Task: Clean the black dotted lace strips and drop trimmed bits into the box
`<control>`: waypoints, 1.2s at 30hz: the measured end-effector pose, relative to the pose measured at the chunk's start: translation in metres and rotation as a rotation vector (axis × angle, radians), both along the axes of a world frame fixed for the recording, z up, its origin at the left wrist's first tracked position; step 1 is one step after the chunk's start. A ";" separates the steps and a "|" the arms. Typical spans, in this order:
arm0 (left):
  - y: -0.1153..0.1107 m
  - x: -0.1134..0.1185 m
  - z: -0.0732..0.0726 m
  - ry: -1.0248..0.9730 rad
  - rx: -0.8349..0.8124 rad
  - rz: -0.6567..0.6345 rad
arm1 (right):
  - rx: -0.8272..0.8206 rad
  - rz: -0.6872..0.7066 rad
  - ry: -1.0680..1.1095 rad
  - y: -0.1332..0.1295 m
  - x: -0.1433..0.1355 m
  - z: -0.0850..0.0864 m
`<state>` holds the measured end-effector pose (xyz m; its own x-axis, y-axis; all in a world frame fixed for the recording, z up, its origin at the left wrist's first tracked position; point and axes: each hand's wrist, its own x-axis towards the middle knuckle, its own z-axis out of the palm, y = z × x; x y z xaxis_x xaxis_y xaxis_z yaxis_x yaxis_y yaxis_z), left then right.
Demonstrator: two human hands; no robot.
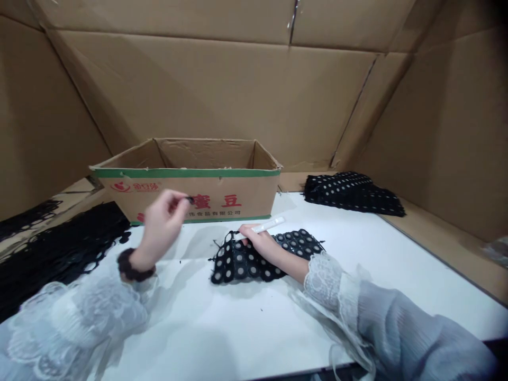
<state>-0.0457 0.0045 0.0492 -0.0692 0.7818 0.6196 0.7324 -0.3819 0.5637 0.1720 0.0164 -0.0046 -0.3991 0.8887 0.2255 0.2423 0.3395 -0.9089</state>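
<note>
A black sheet with rows of pale round dots (240, 270) lies on the white tabletop. My right hand (260, 243) rests over its upper part, closed around a slim white tool (270, 225) that points up and to the right. My left hand (164, 219) is raised in front of the cardboard box, left of the sheet. Its thumb and forefinger pinch a small dark scrap (190, 200). A dark band circles the left wrist.
An open cardboard box (246, 190) with a green rim stands behind my hands. Black openwork material (67, 248) is heaped at the left. More dotted black sheets (349, 193) lie at the back right. Cardboard walls (218, 90) enclose the table (222, 328).
</note>
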 end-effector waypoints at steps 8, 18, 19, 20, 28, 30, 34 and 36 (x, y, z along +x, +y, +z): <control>0.063 -0.027 0.063 0.309 0.186 0.267 | 0.045 0.123 0.030 -0.002 0.000 0.005; -0.020 0.033 -0.049 0.141 -0.373 -0.444 | 0.029 0.070 0.032 0.002 0.000 0.004; -0.021 0.034 -0.052 0.073 -0.473 -0.510 | 0.026 0.060 0.032 0.002 0.000 0.004; -0.020 0.034 -0.053 -0.006 -0.549 -0.564 | 0.021 0.048 0.037 0.002 0.000 0.003; -0.019 0.032 -0.047 -0.324 -0.659 -0.632 | -0.018 0.047 0.100 0.005 0.000 -0.001; -0.020 0.033 -0.048 -0.289 -0.644 -0.607 | 0.018 0.087 0.053 0.003 -0.001 0.002; -0.019 0.031 -0.049 -0.235 -0.634 -0.573 | 0.043 0.086 0.006 0.000 -0.001 0.004; -0.018 0.031 -0.049 -0.221 -0.634 -0.573 | 0.062 0.081 -0.014 -0.001 -0.002 0.004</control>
<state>-0.0150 -0.0139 0.0005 0.3720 0.9251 0.0762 0.3735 -0.2244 0.9001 0.1703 0.0157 -0.0011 -0.4727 0.8379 0.2730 0.2244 0.4140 -0.8822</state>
